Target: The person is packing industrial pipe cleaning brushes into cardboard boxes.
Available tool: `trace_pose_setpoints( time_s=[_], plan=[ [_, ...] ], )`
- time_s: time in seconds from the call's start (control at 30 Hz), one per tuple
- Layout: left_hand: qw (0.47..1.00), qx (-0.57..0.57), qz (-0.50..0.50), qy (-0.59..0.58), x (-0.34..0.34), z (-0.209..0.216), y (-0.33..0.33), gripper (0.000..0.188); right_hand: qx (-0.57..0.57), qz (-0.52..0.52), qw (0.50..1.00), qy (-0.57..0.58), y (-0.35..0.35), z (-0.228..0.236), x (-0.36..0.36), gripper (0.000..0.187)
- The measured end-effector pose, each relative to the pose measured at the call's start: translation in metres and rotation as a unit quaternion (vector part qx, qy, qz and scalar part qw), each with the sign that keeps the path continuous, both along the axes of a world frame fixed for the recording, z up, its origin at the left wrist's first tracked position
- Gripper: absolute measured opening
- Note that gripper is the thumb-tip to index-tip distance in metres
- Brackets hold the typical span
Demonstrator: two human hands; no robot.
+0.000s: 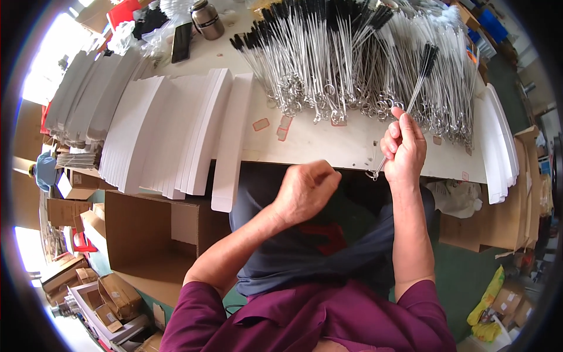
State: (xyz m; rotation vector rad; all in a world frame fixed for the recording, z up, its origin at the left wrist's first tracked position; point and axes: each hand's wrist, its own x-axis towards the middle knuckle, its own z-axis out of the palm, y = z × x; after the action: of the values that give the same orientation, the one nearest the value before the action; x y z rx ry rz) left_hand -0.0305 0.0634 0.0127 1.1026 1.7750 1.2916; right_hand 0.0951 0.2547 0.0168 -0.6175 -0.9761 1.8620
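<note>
My right hand (403, 149) is closed around the thin wire stem of what looks like a small bundle of wire cleaning brushes (417, 88). Their black bristles point up and away, and the ring end hangs below my fist by the table's front edge. Over my lap, just off that edge, my left hand (308, 190) is curled with its fingers together; whatever it may hold is hidden. Beyond both hands lies a big heap of similar wire brushes (346, 64), bristles at the far side and ring ends toward me.
Long white boxes (158, 129) stand in rows on the left of the table (328, 141), one (231, 146) overhanging the edge. More white boxes (498, 146) lie at right. A metal flask (207, 20) and phone (181, 43) sit far back. An open carton (152, 234) stands lower left.
</note>
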Motion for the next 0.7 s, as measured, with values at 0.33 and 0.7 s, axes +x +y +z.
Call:
trace_pose_setpoints(
  time_s=[0.33, 0.7],
  plan=[
    [0.957, -0.032, 0.153, 0.245, -0.058, -0.009, 0.064, 0.026, 0.049, -0.032, 0.99, -0.127, 0.012, -0.04, 0.014, 0.027],
    [0.961, -0.011, 0.167, 0.219, -0.062, -0.015, 0.069, 0.016, 0.019, -0.014, 0.998, -0.06, 0.012, -0.041, 0.022, 0.028]
  ],
)
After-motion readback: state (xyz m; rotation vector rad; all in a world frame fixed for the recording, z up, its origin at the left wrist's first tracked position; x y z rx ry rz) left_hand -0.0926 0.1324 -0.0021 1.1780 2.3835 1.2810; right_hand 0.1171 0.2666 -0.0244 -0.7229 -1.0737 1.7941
